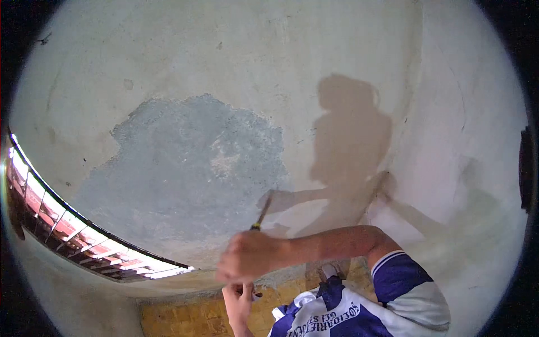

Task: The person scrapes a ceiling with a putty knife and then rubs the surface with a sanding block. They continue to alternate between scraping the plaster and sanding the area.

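My right hand [247, 257] is closed in a fist around a thin-shafted tool [263, 212], which looks like a screwdriver with a yellow-and-black collar. Its shaft sticks up out of the fist, tilted slightly right, in front of the wall. Most of the handle is hidden by my fingers. Just below, my left hand [238, 300] has its fingers curled. A small dark and white bit shows beside them, too small to name. Behind the tool, the wall [224, 62] has a large rough grey patch [179, 157] where the pale surface layer is gone.
A barred window opening [73, 236] curves along the left. A second wall [449, 112] meets this one at a corner on the right. My shadow [348, 135] falls near that corner. Yellowish tiles [185, 317] lie low down. A dark object [526, 168] stands at the right edge.
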`<control>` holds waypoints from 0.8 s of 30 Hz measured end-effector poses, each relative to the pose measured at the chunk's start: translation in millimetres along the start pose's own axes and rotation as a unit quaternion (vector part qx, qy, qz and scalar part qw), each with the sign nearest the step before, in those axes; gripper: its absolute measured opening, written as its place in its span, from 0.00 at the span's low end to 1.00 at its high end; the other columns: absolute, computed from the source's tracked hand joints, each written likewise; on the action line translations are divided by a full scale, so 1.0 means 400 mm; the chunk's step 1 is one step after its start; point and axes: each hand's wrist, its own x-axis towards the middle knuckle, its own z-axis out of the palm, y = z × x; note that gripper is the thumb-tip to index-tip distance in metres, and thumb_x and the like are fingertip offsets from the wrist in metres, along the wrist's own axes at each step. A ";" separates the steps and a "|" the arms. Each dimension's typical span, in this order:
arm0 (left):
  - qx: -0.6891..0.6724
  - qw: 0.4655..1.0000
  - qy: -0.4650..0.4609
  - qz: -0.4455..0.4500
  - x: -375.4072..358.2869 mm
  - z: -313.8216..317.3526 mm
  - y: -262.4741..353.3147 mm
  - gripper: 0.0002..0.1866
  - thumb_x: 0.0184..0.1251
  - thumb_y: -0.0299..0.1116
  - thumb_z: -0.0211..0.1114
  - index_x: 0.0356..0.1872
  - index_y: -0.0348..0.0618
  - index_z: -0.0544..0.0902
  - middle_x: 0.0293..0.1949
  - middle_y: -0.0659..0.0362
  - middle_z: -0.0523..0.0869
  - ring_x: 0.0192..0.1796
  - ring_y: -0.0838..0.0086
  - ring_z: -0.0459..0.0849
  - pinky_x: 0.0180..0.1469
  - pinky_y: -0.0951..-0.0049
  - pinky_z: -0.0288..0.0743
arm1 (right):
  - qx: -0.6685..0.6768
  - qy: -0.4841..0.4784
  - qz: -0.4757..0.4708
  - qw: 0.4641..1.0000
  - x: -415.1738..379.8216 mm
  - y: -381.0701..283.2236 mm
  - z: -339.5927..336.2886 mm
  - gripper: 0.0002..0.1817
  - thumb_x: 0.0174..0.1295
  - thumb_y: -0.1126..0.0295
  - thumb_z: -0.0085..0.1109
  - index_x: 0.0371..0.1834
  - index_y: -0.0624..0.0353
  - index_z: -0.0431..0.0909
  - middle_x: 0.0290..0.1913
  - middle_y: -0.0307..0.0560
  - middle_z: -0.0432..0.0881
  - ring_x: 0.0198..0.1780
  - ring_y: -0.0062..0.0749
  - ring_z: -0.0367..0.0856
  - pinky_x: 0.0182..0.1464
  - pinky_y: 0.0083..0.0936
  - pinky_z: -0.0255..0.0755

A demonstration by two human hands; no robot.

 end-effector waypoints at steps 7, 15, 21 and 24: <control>-0.007 0.999 0.041 0.012 -0.019 -0.007 -0.017 0.16 0.68 0.39 0.58 0.32 0.34 0.80 0.20 0.61 0.77 0.22 0.81 0.72 0.24 0.76 0.63 | -0.111 -0.015 -0.036 0.993 -0.001 0.135 -0.059 0.10 0.47 0.61 0.62 0.22 0.51 0.72 0.18 0.39 0.73 0.18 0.33 0.76 0.20 0.33 0.70; -0.074 0.996 0.017 0.045 0.004 0.008 -0.101 0.15 0.70 0.37 0.59 0.32 0.33 0.80 0.19 0.64 0.76 0.21 0.86 0.70 0.22 0.80 0.61 | -0.025 -0.013 -0.124 0.992 -0.018 0.012 -0.075 0.11 0.39 0.61 0.62 0.16 0.50 0.68 0.17 0.35 0.70 0.18 0.31 0.74 0.19 0.30 0.68; -0.064 0.998 0.007 0.010 -0.005 -0.004 -0.040 0.14 0.71 0.36 0.58 0.31 0.33 0.80 0.20 0.64 0.76 0.21 0.85 0.71 0.23 0.80 0.63 | -0.139 -0.010 -0.120 0.983 -0.059 0.097 -0.111 0.11 0.39 0.64 0.61 0.15 0.52 0.68 0.15 0.36 0.67 0.15 0.30 0.71 0.18 0.28 0.64; -0.067 0.995 0.027 0.073 0.000 0.024 -0.054 0.15 0.72 0.36 0.57 0.31 0.32 0.79 0.20 0.63 0.76 0.22 0.84 0.70 0.24 0.80 0.62 | -0.088 0.022 -0.192 0.977 -0.031 0.016 -0.138 0.11 0.39 0.64 0.61 0.14 0.52 0.67 0.13 0.36 0.65 0.14 0.29 0.69 0.17 0.27 0.63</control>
